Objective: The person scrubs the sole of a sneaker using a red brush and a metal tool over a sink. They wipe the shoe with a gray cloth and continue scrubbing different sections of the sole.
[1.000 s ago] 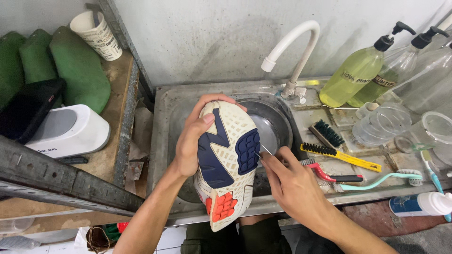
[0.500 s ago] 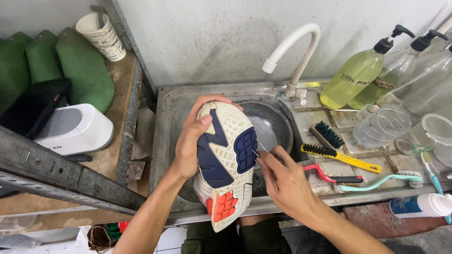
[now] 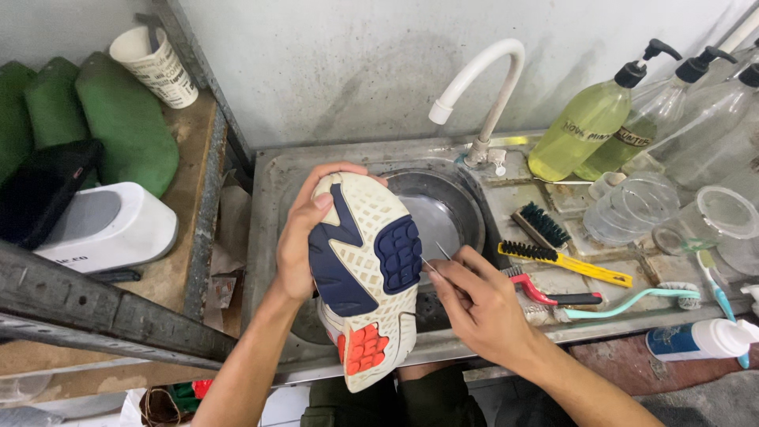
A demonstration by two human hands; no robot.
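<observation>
My left hand [image 3: 299, 237] grips a sneaker [image 3: 365, 277] held sole-up over the steel sink [image 3: 273, 198]. The sole is off-white mesh with navy pads and an orange heel patch. My right hand [image 3: 474, 304] pinches thin metal tweezers [image 3: 436, 257], their tips beside the sole's right edge near the navy forefoot pad. A round steel basin [image 3: 443, 209] with water sits in the sink behind the shoe.
A white curved tap [image 3: 474, 87] rises behind the basin. On the right drainboard lie several brushes [image 3: 565, 265], pump bottles [image 3: 589, 130] and clear glass jars [image 3: 632, 209]. A wooden shelf at left holds green shoe forms [image 3: 126, 119], a paper cup [image 3: 154, 63] and a white device [image 3: 107, 225].
The view shifted slightly, so everything sits a little further left. My right hand with the tweezers has stayed at the sole's right edge with only small movements.
</observation>
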